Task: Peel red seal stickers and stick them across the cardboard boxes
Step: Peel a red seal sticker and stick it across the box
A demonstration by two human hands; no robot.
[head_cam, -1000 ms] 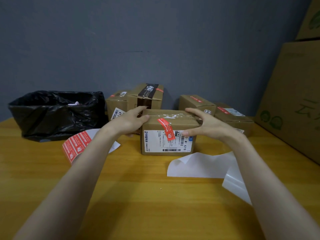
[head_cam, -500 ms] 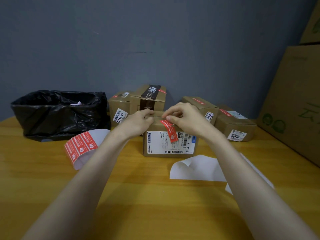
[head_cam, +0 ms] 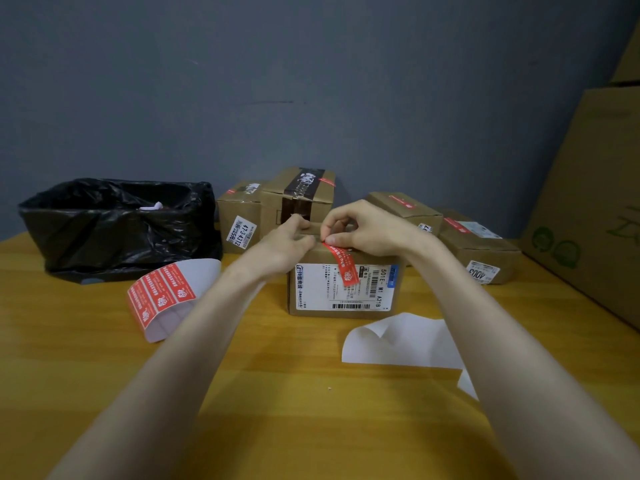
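sticking step: sticker [head_cam: 343, 263] runs over the box's [head_cam: 322, 289] front top edge; right hand [head_cam: 367, 230] pinches its upper end, left hand [head_cam: 291, 242] rests curled there, grip unclear. next, smooth it down firmly.

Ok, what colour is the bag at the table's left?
The bag is glossy black, seen in the head view.

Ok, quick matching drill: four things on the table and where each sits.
Things: 1 sticker sheet; 2 black bag; 3 blank backing paper; 4 red seal sticker.
Places: A over the near box's top front edge; B far left; C curled, left of the near box; D flat, front right of it.
Pairs: 1-C, 2-B, 3-D, 4-A.
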